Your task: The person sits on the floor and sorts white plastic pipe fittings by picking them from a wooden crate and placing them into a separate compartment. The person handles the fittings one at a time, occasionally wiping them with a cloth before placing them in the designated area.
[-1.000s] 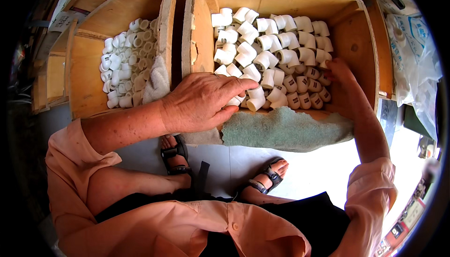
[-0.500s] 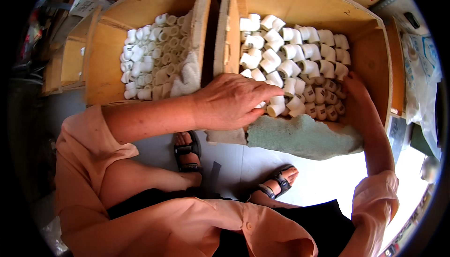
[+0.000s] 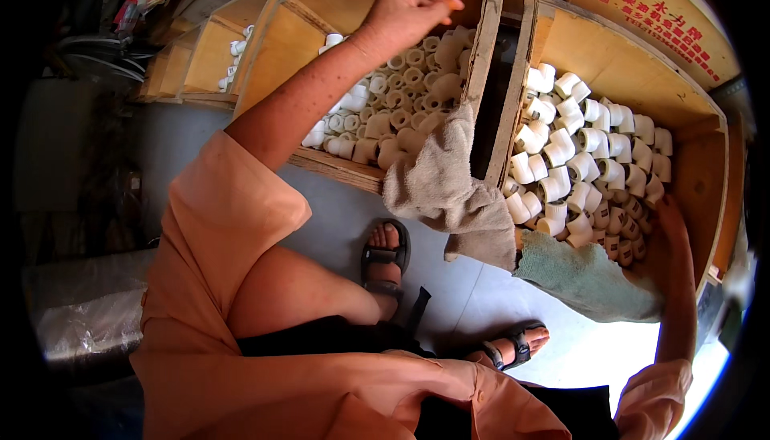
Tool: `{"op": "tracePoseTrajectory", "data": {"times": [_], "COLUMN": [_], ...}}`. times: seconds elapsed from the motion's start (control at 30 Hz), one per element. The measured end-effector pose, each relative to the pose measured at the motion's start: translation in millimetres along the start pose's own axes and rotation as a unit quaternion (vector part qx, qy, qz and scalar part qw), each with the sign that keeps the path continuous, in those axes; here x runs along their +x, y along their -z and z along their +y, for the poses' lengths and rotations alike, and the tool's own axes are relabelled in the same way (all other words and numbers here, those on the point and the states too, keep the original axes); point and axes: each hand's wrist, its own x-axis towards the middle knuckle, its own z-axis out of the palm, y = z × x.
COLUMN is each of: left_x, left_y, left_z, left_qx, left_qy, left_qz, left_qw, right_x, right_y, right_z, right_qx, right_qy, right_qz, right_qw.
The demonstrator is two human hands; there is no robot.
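My left hand (image 3: 413, 8) is raised over the far part of the left wooden box (image 3: 297, 39), above its white pipe fittings (image 3: 401, 91). Its fingers reach to the right, loosely bent, and I see nothing held in them. In the right wooden box (image 3: 666, 71), larger white elbow pipe fittings (image 3: 593, 139) lie in rough rows. My right hand (image 3: 670, 217) is down inside this box, against the right edge of the elbows. Shade and the fittings partly hide its fingers, so their grip does not show.
A grey-brown cloth (image 3: 437, 175) hangs over the left box's near corner, and a green cloth (image 3: 589, 275) covers the right box's front edge. Smaller wooden bins (image 3: 212, 55) stand farther left. Wooden crates (image 3: 650, 15) with red print stand behind. My sandalled feet are on the grey floor (image 3: 449, 279).
My left hand has left the elbows in the right box and moved left and away over the left box. The view has turned leftward. My right hand stays at the elbows' right edge.
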Motion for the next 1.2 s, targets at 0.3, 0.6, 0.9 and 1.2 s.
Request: {"op": "tracePoseTrajectory", "data": {"times": [0.3,0.6,0.9,1.2], "left_x": [-9.4,9.9,2.4,7.2], "left_y": [49.4,19.3,38.3,35.9], "left_z": [-136.3,-175.0,-177.8,-170.2], "left_qx": [0.072,0.236,0.356,0.444], "left_qy": [0.222,0.146,0.207,0.238], "left_qz": [0.085,-0.022,-0.105,-0.064], "left_qw": [0.969,0.96,0.905,0.862], "right_x": [63.2,19.8,0.0,-25.1], "right_y": [65.9,73.7,9.4,5.1], "right_z": [108.1,88.1,24.0,-13.6], "right_qx": [-0.553,-0.74,-0.702,-0.139], "right_qy": [0.24,0.187,0.264,0.148], "right_qz": [0.185,0.143,0.131,0.092], "right_qw": [0.776,0.63,0.648,0.975]}}
